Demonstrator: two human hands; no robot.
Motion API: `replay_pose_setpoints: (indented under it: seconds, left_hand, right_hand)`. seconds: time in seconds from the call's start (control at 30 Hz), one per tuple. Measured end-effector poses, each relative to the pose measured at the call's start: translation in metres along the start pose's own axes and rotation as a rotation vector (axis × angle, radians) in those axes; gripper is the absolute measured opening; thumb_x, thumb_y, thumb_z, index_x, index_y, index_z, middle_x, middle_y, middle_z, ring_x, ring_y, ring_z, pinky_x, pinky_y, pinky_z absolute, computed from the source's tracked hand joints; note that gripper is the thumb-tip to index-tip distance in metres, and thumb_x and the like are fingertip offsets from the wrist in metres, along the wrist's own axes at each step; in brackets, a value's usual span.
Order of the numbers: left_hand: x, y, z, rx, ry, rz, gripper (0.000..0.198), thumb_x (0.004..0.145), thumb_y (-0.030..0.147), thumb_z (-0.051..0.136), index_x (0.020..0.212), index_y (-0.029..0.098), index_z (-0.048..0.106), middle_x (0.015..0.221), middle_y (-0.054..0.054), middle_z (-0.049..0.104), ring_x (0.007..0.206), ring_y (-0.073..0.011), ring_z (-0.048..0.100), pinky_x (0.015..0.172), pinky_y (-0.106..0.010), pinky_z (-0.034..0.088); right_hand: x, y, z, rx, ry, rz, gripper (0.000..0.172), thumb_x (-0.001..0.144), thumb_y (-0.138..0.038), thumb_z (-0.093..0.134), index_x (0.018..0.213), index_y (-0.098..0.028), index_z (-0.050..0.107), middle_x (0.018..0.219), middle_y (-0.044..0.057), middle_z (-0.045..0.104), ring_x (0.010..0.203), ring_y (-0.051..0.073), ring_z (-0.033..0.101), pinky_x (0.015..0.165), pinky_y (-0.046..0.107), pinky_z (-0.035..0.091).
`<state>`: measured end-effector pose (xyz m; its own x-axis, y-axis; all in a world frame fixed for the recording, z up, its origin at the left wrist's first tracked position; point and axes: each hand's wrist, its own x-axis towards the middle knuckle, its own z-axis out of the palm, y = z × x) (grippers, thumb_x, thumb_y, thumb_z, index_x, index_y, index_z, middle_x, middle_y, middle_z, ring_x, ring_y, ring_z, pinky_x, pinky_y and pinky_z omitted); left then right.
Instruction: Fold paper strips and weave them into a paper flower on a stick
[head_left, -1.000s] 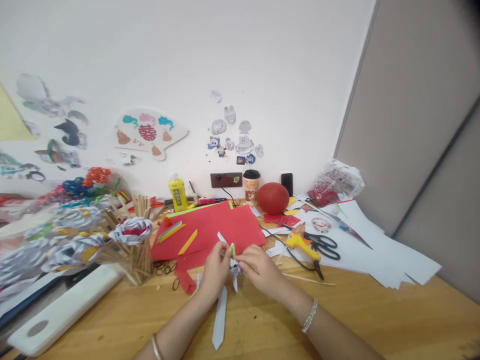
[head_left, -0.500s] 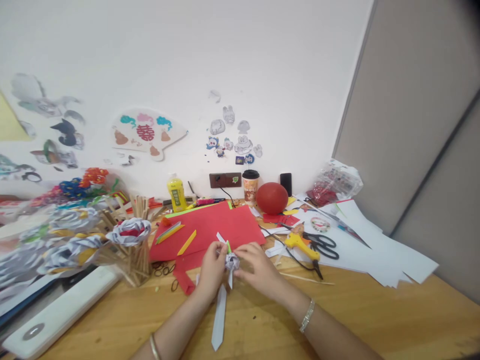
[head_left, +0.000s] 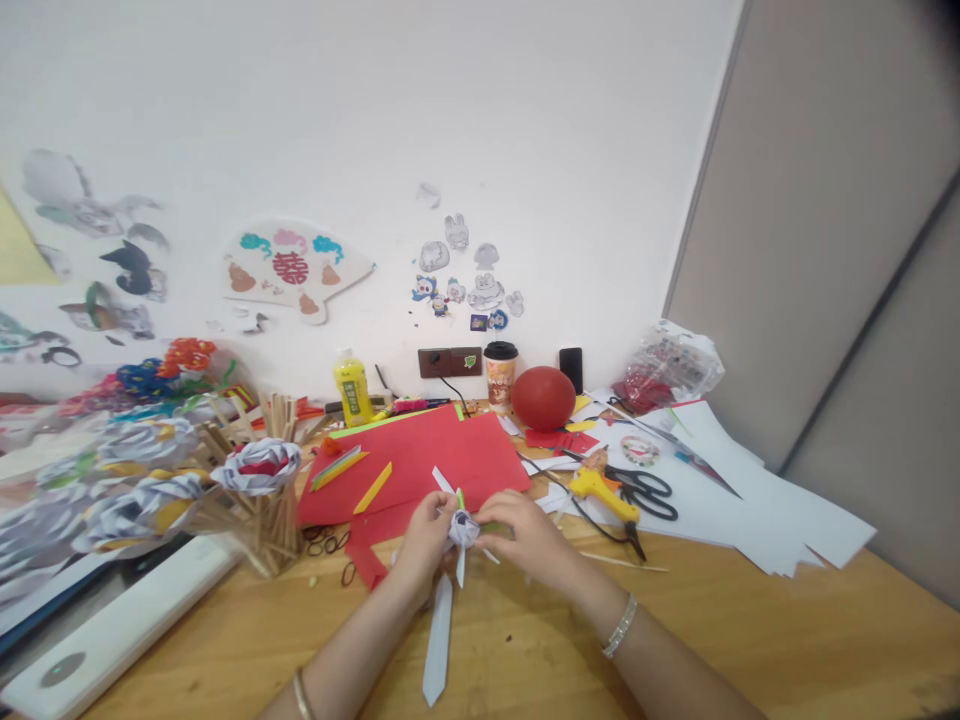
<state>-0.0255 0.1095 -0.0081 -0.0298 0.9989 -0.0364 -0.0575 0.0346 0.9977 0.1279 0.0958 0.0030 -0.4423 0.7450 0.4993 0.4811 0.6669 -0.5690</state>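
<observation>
Soft, even light brightens the wall point(head_left: 570, 120); faint shadows lie on the tabletop point(head_left: 525, 660). The left edge looks smeared and stretched; the upper right corner is dark.

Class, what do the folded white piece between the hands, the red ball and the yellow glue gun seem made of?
Folded white piece: probably matt paper, given thin, creased strips. Red ball: perhaps smooth rubber or plastic, from its even, rounded surface. Glue gun: likely smooth plastic, evenly yellow.

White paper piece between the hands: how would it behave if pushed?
The white paper piece is probably light, being folded paper. Its layered folds would likely crush under hard pressure, and the pointed strip sticking out below may bend easily.
</observation>
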Motion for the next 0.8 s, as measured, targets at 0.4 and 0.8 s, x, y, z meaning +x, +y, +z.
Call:
replay_pose_setpoints:
  seconds: [0.4, 0.8]
  left_hand:
    - [-0.0024, -0.0065, -0.0039, 0.089, -0.231, -0.138, 0.039, 0.060, 0.052, 0.060, 0.067, 0.018, 0.041, 0.043, 0.009, 0.042, 0.031, -0.0039, 0.037, 0.029, -0.014, 0.018]
    - [-0.0049, -0.0059, -0.0036, 0.077, -0.253, -0.150, 0.039, 0.062, 0.054, 0.057, 0.069, 0.019, 0.040, 0.041, 0.010, 0.041, 0.028, -0.0037, 0.035, 0.029, -0.014, 0.015]
  right_hand:
    - [-0.0054, 0.0028, 0.0055, -0.204, -0.029, -0.125, 0.025, 0.076, -0.045, 0.056, 0.076, -0.020, 0.060, 0.075, 0.003, 0.061, 0.073, 0.016, 0.052, 0.065, 0.026, 0.035]
    - [-0.0053, -0.0059, 0.0031, -0.164, -0.024, 0.024, 0.027, 0.069, -0.042, 0.065, 0.078, -0.018, 0.054, 0.076, -0.001, 0.057, 0.069, 0.013, 0.050, 0.059, 0.022, 0.033]
